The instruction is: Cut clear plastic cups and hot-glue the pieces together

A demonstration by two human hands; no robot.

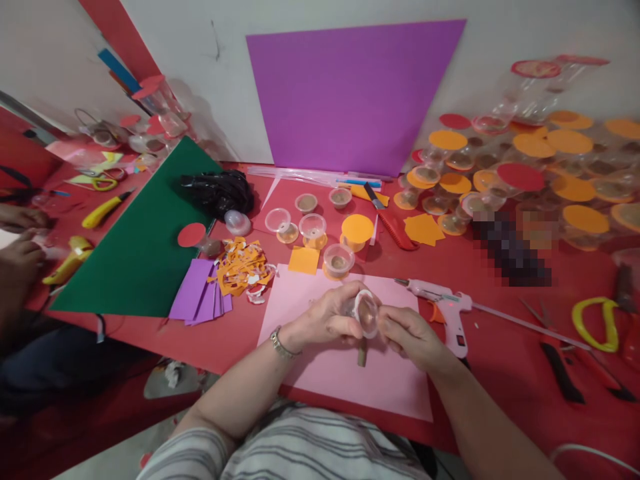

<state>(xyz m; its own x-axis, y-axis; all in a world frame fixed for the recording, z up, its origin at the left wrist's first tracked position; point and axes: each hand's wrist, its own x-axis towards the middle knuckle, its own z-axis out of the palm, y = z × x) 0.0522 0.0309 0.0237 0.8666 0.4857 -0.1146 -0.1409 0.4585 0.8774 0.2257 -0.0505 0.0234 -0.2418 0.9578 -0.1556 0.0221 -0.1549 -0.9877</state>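
Note:
My left hand is wrapped round a small clear plastic cup with a whitish rim, tilted above the pink sheet. My right hand has its fingers closed at the cup's right side; whether they pinch its edge or something small is hidden. Below the cup a short brownish stick-like piece shows. Just beyond the hands stands another clear cup on an orange disc. A pink glue gun lies right of my right hand.
Orange scraps, purple cards and a green board are on the left. Many cups with orange and red discs crowd the back right. Yellow-handled scissors lie at the right. A person's hands are at the far left.

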